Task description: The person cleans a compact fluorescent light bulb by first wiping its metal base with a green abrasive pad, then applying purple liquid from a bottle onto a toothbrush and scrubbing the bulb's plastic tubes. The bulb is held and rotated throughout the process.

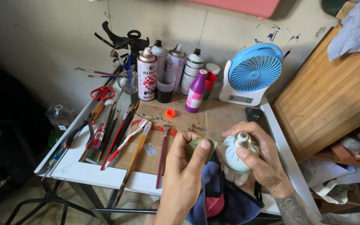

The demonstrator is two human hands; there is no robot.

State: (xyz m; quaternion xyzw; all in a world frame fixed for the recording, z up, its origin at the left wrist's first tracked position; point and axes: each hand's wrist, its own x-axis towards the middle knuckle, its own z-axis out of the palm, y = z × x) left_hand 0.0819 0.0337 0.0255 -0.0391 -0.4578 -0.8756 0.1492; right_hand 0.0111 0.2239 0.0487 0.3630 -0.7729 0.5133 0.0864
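My right hand [258, 160] grips a white light bulb [236, 157], its metal screw base pointing up and its clear glass end down. My left hand [185, 175] pinches a small greenish pad [196, 144] between thumb and fingers, right beside the bulb's left side. Both hands hover over the near edge of the white table [101, 175], above a dark blue and pink cloth [217, 196].
Brushes [123, 133], pliers and red scissors [101, 93] lie on the left. Spray cans [146, 75], a purple bottle [196, 91], a dark cup and a blue fan [253, 75] stand at the back. Cardboard [213, 118] covers the middle; a wooden board [334, 91] leans at right.
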